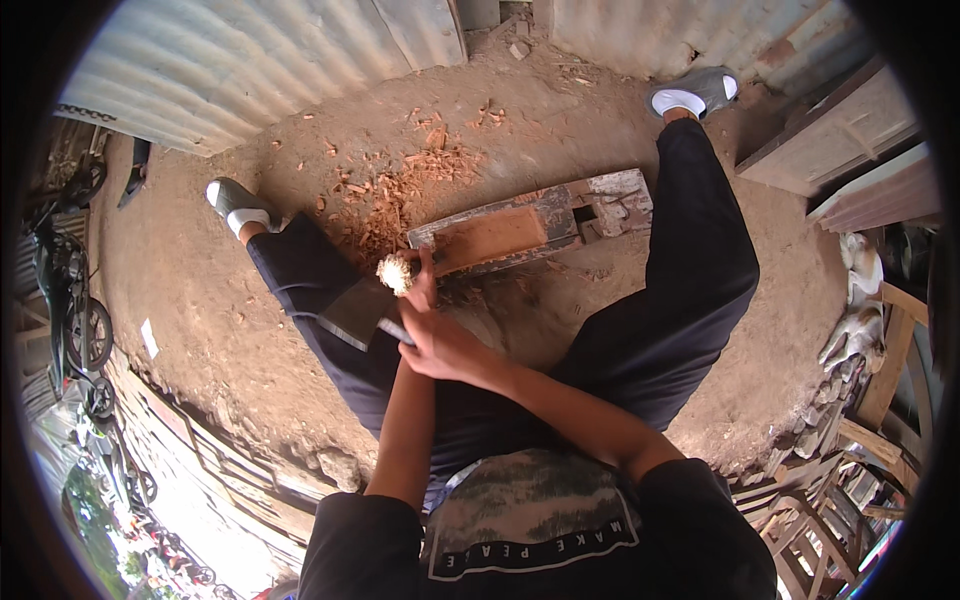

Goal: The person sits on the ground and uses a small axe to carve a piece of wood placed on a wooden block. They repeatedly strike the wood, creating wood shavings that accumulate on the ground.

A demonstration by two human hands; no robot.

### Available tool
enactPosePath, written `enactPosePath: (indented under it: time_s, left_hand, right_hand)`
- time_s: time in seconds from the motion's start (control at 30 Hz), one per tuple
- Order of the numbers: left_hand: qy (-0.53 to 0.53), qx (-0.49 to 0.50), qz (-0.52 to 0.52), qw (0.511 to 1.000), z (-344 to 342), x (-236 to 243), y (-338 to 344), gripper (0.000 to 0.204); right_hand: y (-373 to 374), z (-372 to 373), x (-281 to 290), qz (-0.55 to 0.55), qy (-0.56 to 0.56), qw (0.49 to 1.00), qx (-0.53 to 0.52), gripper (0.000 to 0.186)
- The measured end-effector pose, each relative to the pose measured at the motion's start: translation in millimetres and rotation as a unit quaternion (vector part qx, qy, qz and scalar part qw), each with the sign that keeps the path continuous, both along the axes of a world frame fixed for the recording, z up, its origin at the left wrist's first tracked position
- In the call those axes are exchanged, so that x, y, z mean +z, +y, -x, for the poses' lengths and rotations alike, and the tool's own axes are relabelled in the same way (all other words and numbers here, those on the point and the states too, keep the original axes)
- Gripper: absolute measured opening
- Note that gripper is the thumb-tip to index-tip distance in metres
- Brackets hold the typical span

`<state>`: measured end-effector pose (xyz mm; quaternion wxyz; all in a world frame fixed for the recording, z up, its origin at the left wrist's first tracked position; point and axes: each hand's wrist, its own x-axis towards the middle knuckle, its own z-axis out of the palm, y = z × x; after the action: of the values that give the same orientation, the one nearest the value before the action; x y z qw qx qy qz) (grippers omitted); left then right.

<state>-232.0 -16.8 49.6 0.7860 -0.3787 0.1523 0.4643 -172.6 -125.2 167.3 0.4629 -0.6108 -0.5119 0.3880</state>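
My left hand is wrapped round an upright chisel handle whose pale, frayed wooden top faces up; its blade is hidden. It stands by the near left end of a long wooden piece lying on the ground, with a hollowed orange-brown recess and a square hole toward its far right end. Just nearer to me, my right hand is closed on a tool's grip. A broad, flat dark tool head shows beside it over my left thigh; I cannot tell its exact kind.
Reddish wood chips are scattered beyond the wooden piece. My legs spread either side, in grey-and-white shoes. Corrugated metal sheets stand ahead. Motorbikes are at left; a white-and-brown animal and stacked wooden frames at right.
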Motion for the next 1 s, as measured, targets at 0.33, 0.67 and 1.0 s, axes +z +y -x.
enactPosePath:
  time_s: [0.33,0.67,1.0]
  left_hand:
    - [0.097,-0.057,-0.076,0.991,9.6,-24.0,5.2,0.018]
    - [0.524,-0.210,-0.307,0.767,-2.1,-41.6,6.1,0.020]
    - [0.600,-0.233,-0.337,0.687,1.5,-44.5,7.0,0.022]
  right_hand:
    - [10.1,5.4,6.8,-0.001,-0.010,1.000,-0.022,0.040]
    - [1.7,-8.6,0.9,0.054,0.021,0.998,0.001,0.033]
    - [4.1,-13.9,12.0,0.157,0.053,0.986,0.024,0.033]
